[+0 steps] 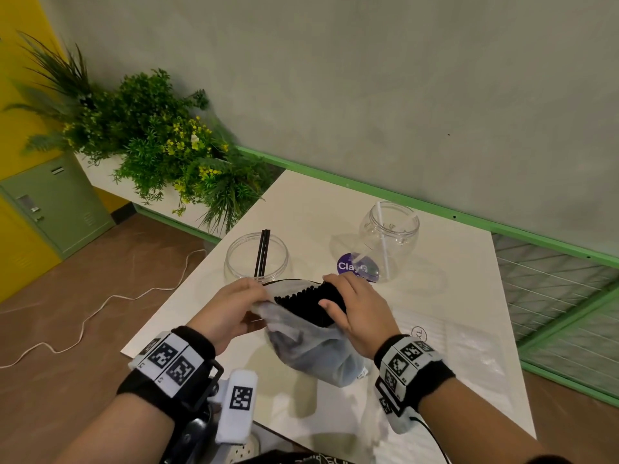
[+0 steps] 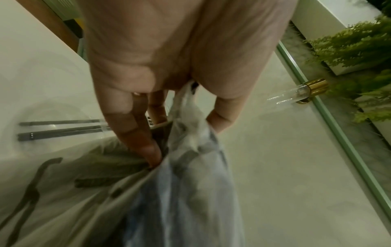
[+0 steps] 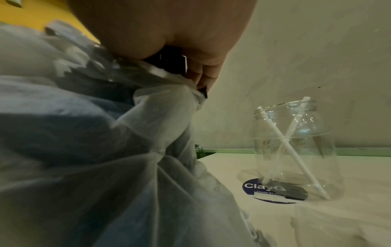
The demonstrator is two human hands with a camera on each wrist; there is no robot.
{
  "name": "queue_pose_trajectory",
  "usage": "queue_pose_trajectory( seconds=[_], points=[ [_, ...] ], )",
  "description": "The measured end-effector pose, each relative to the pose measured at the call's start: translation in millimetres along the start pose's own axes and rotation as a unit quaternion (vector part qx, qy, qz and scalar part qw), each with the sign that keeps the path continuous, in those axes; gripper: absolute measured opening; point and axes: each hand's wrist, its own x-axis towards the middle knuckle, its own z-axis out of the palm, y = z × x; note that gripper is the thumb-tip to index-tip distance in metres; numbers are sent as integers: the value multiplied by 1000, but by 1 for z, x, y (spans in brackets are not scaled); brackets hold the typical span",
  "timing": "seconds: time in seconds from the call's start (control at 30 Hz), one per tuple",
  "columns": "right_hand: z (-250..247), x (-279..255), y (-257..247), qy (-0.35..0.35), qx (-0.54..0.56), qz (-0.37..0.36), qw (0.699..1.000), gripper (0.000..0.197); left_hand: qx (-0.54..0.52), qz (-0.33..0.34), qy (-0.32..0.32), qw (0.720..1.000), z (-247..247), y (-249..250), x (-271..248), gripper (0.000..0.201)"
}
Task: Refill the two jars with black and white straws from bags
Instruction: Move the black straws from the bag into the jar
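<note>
A clear plastic bag (image 1: 311, 349) full of black straws (image 1: 306, 301) is held above the white table (image 1: 452, 380). My left hand (image 1: 234, 306) pinches the bag's rim (image 2: 186, 117) on the left. My right hand (image 1: 355, 309) grips the bundle of black straws at the bag's mouth, thumb on the near side. Behind stand two clear jars: the left jar (image 1: 256, 259) holds two black straws (image 1: 262, 252), the right jar (image 1: 390, 239) (image 3: 296, 150) holds two white straws (image 3: 289, 150).
A round purple sticker (image 1: 356, 267) lies on the table by the right jar. A flat clear bag (image 1: 469, 343) lies at the table's right side. Green plants (image 1: 160, 142) stand beyond the left edge. A green railing (image 1: 402, 195) runs along the wall.
</note>
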Motion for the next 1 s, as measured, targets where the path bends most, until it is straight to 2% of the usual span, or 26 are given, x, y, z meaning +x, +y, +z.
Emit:
queue_pose_trajectory(
  seconds=[0.13, 0.2, 0.27, 0.33, 0.4, 0.53, 0.63, 0.7, 0.77, 0.87, 1.0],
  points=[
    [1, 0, -3, 2, 8, 22, 1000, 71, 1, 17, -11, 1000, -1, 1, -1, 18],
    [2, 0, -6, 0, 12, 23, 1000, 70, 14, 22, -8, 1000, -4, -2, 2, 32],
    [1, -1, -8, -2, 11, 23, 1000, 71, 99, 50, 22, 994, -7, -6, 7, 32],
    [1, -1, -10, -4, 13, 23, 1000, 72, 239, 96, 63, 964, -12, -11, 14, 30],
    [1, -3, -12, -5, 15, 22, 1000, 71, 287, 119, 73, 948, -15, -14, 18, 27],
    [4, -6, -10, 7, 26, 25, 999, 64, 126, 57, 61, 989, -10, -18, 21, 32],
    [5, -7, -8, 16, 28, 26, 999, 63, 52, 28, 70, 996, -7, -21, 20, 33],
    [5, -9, -7, 24, 29, 28, 999, 63, 20, 29, 50, 998, -5, -20, 18, 21],
    [5, -10, -5, 32, 28, 32, 999, 63, 40, 36, 14, 998, -3, -18, 14, 8],
    [5, -11, -2, 32, 26, 38, 998, 62, 85, 54, 1, 995, -4, -22, 17, 21],
    [5, -12, -1, 33, 23, 36, 999, 62, 73, 48, 34, 996, -5, -32, 29, 33]
  ],
)
